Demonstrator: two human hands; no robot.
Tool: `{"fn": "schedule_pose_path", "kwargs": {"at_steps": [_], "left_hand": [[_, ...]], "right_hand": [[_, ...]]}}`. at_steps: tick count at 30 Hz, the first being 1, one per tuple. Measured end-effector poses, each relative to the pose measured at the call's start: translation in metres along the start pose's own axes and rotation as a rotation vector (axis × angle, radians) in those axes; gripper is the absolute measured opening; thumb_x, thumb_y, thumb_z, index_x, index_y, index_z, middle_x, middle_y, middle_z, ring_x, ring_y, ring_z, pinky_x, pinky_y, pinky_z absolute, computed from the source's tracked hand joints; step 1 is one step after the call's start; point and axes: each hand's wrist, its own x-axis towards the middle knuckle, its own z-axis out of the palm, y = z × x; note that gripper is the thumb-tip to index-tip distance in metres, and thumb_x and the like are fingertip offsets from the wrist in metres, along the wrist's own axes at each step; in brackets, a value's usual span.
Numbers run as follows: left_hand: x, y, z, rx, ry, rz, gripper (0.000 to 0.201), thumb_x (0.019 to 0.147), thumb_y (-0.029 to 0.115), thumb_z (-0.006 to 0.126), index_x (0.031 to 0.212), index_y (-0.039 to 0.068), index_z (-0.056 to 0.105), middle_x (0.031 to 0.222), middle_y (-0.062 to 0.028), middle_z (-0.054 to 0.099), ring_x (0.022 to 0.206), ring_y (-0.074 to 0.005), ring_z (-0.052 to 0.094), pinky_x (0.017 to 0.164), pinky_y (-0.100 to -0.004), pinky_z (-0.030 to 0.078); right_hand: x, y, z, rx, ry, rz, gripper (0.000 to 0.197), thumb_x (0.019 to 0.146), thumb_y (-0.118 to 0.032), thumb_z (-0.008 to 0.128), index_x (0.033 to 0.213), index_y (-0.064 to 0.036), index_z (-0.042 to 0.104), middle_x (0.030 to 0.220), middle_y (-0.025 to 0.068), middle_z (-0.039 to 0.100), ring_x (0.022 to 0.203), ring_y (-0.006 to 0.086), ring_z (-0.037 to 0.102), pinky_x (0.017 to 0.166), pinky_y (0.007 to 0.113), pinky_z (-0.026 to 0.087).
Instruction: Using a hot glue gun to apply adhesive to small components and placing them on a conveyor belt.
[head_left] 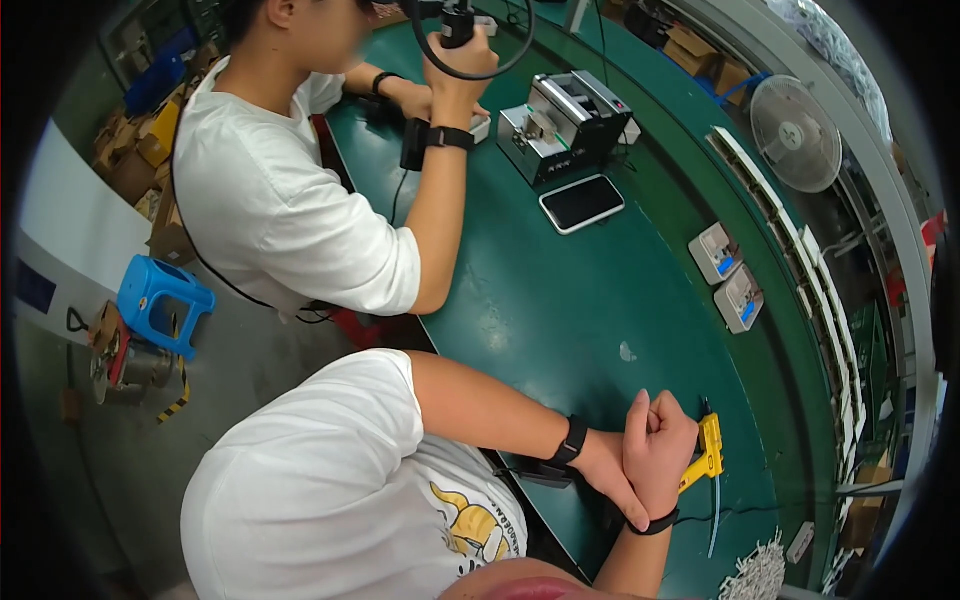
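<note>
My left hand (604, 466) comes in from the left and is wrapped around my right wrist, near the black band there. My right hand (661, 440) is raised over the green table in a loose fist, with nothing visible in it. Just beyond that fist, a yellow glue gun (710, 446) lies on the table, partly hidden by the hand. A pale glue stick (715, 518) trails from it toward me. Another black band (571, 440) circles my left wrist, beside a small black box (546, 475) at the table edge.
Farther along the green table (560, 300), a co-worker (290, 190) handles a black tool beside a metal-and-black machine (565, 125). A phone (582, 204) and two small white cases (727, 275) lie nearby. White pieces (755, 572) are heaped near right. A blue stool (165, 300) stands left.
</note>
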Motion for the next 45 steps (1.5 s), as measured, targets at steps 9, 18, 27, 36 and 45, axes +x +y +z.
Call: {"fn": "schedule_pose_path", "kwargs": {"at_steps": [9, 18, 27, 36, 45], "left_hand": [[0.004, -0.003, -0.001, -0.009, -0.044, -0.012, 0.056, 0.076, 0.033, 0.100, 0.108, -0.003, 0.072, 0.108, -0.0127, 0.077, 0.103, -0.0229, 0.072, 0.091, -0.0338, 0.060], [0.005, -0.002, 0.004, -0.084, 0.044, 0.091, 0.055, 0.074, 0.032, 0.101, 0.104, -0.003, 0.071, 0.105, -0.0120, 0.076, 0.102, -0.0230, 0.071, 0.090, -0.0336, 0.059], [0.006, 0.005, -0.005, 0.033, 0.014, 0.180, 0.054, 0.080, 0.036, 0.096, 0.107, -0.004, 0.071, 0.103, -0.0149, 0.075, 0.101, -0.0270, 0.072, 0.091, -0.0369, 0.059], [0.014, 0.013, -0.021, 0.194, 0.264, 0.133, 0.078, 0.100, 0.029, 0.076, 0.159, 0.001, 0.035, 0.127, -0.0156, 0.071, 0.081, -0.0221, 0.073, 0.078, -0.0375, 0.059], [0.017, -0.010, -0.024, 0.417, 0.257, 0.091, 0.022, 0.103, 0.025, 0.071, 0.114, 0.006, 0.067, 0.086, -0.0083, 0.074, 0.070, -0.0241, 0.071, 0.064, -0.0386, 0.052]], "right_hand": [[0.000, -0.001, -0.001, -0.002, 0.026, -0.052, 0.045, 0.099, -0.007, 0.070, 0.070, -0.0030, 0.036, 0.058, 0.0062, 0.031, 0.053, 0.0168, 0.027, 0.050, 0.037, 0.024], [0.003, 0.002, -0.004, 0.000, -0.012, -0.027, 0.044, 0.096, -0.011, 0.073, 0.069, -0.0029, 0.039, 0.057, 0.0110, 0.034, 0.048, 0.0240, 0.032, 0.049, 0.040, 0.028], [0.016, -0.024, -0.017, -0.112, 0.058, -0.093, 0.043, 0.095, -0.009, 0.074, 0.068, -0.0028, 0.041, 0.058, 0.0110, 0.036, 0.049, 0.0231, 0.034, 0.050, 0.040, 0.029], [0.136, 0.061, -0.057, -0.308, -0.104, 0.111, 0.031, 0.098, -0.028, 0.072, 0.087, 0.0012, 0.066, 0.069, 0.0162, 0.061, 0.064, 0.0300, 0.059, 0.061, 0.042, 0.047], [0.206, 0.163, -0.049, -0.630, -0.152, 0.294, 0.038, 0.092, -0.034, 0.067, 0.102, 0.0005, 0.078, 0.103, 0.0285, 0.077, 0.103, 0.0435, 0.074, 0.095, 0.050, 0.059]]}}
